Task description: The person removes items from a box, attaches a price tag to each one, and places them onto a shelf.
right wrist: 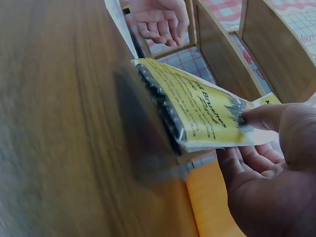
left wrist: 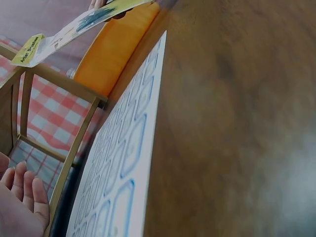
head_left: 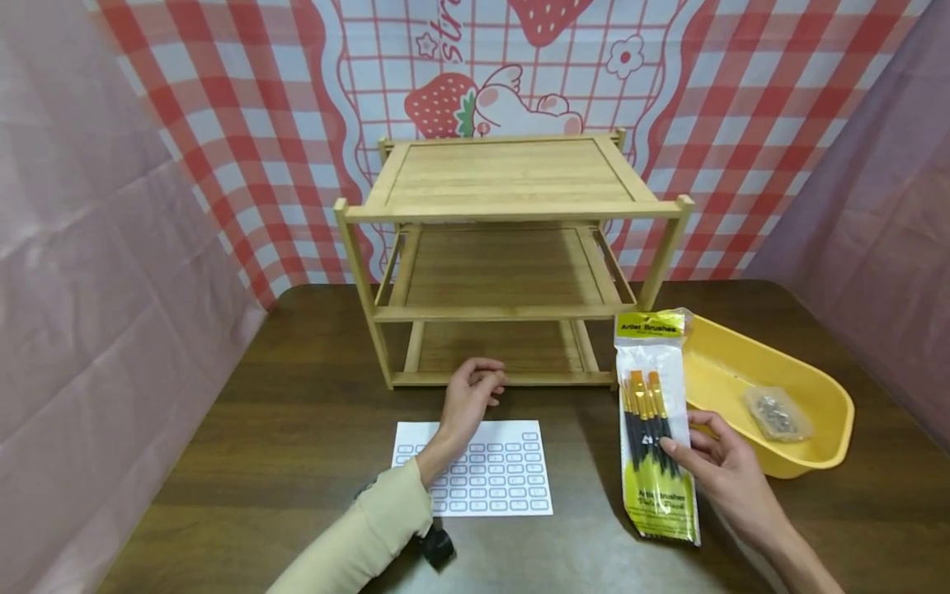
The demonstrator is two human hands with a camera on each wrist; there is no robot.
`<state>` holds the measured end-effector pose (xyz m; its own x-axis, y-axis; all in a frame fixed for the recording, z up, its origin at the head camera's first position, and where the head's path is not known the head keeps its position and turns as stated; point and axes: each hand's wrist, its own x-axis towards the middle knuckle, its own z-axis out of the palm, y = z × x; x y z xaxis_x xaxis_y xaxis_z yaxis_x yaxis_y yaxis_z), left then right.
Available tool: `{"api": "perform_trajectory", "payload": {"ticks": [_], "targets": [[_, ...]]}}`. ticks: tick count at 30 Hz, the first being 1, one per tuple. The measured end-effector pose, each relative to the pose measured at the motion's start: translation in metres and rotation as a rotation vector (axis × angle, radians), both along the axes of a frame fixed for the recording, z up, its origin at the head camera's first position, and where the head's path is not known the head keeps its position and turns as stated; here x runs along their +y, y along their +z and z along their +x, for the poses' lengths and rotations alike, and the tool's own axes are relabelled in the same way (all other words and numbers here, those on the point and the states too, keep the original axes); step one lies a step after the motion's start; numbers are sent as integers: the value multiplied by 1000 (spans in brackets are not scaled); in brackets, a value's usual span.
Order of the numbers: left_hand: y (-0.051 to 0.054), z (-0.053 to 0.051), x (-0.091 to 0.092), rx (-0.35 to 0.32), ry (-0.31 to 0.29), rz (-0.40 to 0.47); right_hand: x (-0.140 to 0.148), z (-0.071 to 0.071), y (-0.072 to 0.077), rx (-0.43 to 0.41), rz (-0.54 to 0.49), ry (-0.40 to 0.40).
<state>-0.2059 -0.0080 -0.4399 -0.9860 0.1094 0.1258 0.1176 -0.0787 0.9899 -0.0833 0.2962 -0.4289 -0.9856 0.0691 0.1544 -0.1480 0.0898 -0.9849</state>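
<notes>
A clear packet of artist paintbrushes (head_left: 644, 412) with a yellow header and yellow lower part is pinched by my right hand (head_left: 731, 474), thumb in front and fingers behind. In the right wrist view the packet (right wrist: 197, 106) is held off the table, its dark brush ends toward the camera. My left hand (head_left: 467, 404) hovers above a white sheet of blue-outlined labels (head_left: 497, 470), near the rack's lower front bar. Its fingers are loosely bent with nothing in them, as the left hand (left wrist: 24, 197) also shows in the left wrist view.
A three-tier wooden rack (head_left: 512, 177) stands at the table's back middle. To its right is a yellow plastic bin (head_left: 812, 392) holding a small clear bag of metallic bits (head_left: 778, 414). Behind hangs a red-and-white checked cloth (head_left: 223, 124). The brown table (head_left: 267, 478) extends to both sides.
</notes>
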Motion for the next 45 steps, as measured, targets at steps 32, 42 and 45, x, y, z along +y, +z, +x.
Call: {"api": "perform_trajectory", "payload": {"ticks": [32,42,45], "targets": [[0,1,-23,12,25,-58,-33,-3,-8,-184,182,127],[1,2,-29,18,38,-80,-37,-4,-16,-120,226,155],[0,2,-31,14,45,-77,-39,-4,-16,-130,226,160]]}}
